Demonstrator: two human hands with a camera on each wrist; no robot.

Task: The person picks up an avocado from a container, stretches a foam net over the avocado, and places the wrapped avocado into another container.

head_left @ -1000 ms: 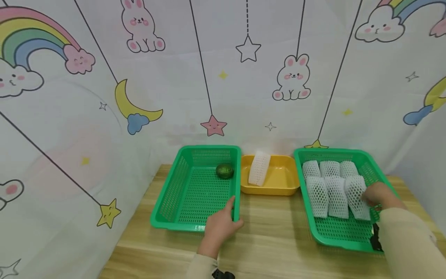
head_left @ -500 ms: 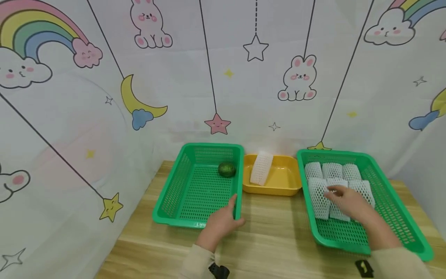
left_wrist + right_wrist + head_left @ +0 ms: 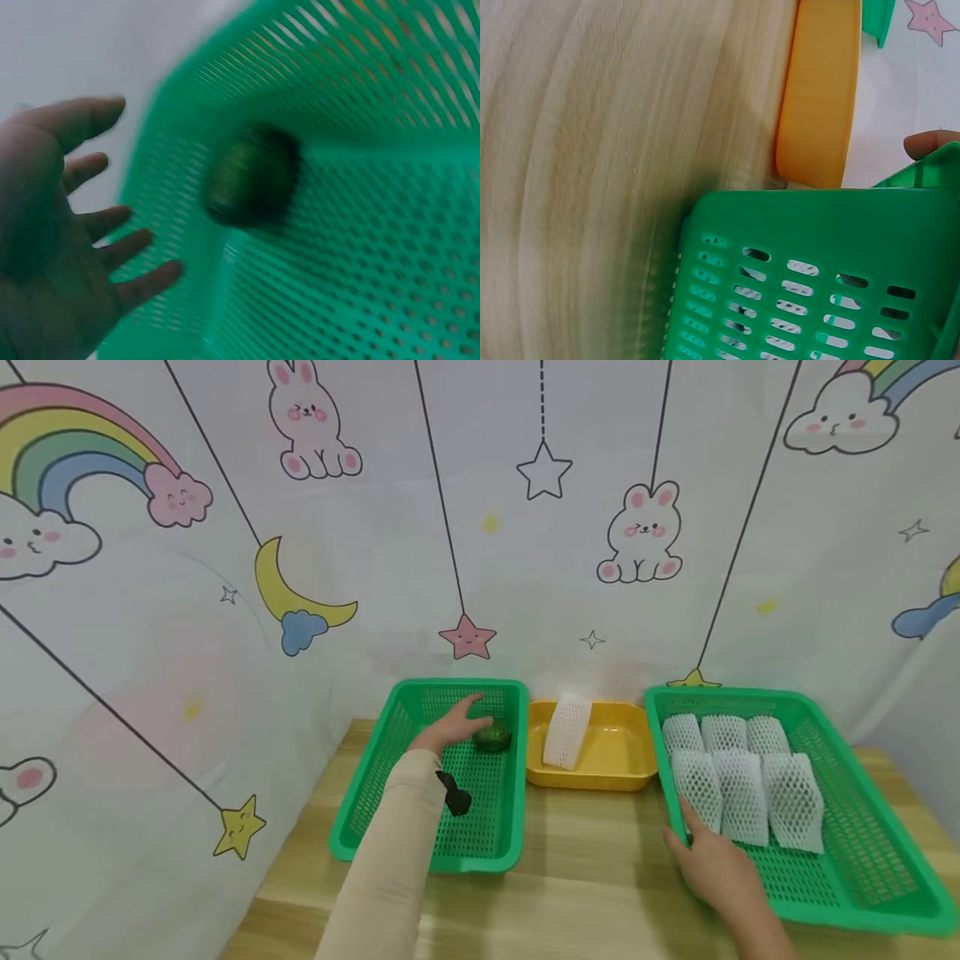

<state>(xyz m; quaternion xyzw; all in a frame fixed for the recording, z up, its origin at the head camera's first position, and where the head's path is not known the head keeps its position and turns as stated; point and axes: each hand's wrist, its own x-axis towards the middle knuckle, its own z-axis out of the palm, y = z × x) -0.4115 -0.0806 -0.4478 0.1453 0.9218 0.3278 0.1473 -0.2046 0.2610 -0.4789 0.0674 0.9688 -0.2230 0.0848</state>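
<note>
My left hand (image 3: 452, 727) reaches into the left green basket (image 3: 480, 864), its fingers spread and holding nothing. Beside its fingertips, against the basket's inner corner, lies a dark green, glossy oval fruit (image 3: 492, 739). The left wrist view has the fruit (image 3: 255, 176) blurred, with a gap between it and the hand (image 3: 82, 217). On the other side, my right hand (image 3: 716, 864) holds the near left rim of the right green basket (image 3: 862, 922), thumb outside and fingers inside. Several white foam net sleeves (image 3: 795, 802) lie in two rows in that basket.
Between the baskets stands a yellow tray (image 3: 611, 779), with one white foam net sleeve (image 3: 567, 731) slanted inside it. All three containers sit on a wooden table (image 3: 592, 860). A printed white cloth (image 3: 555, 568) hangs directly behind them.
My left hand has left the left basket's near right rim and moved forward to the fruit. My right hand has gone from over the foam net sleeves to the right basket's left rim.
</note>
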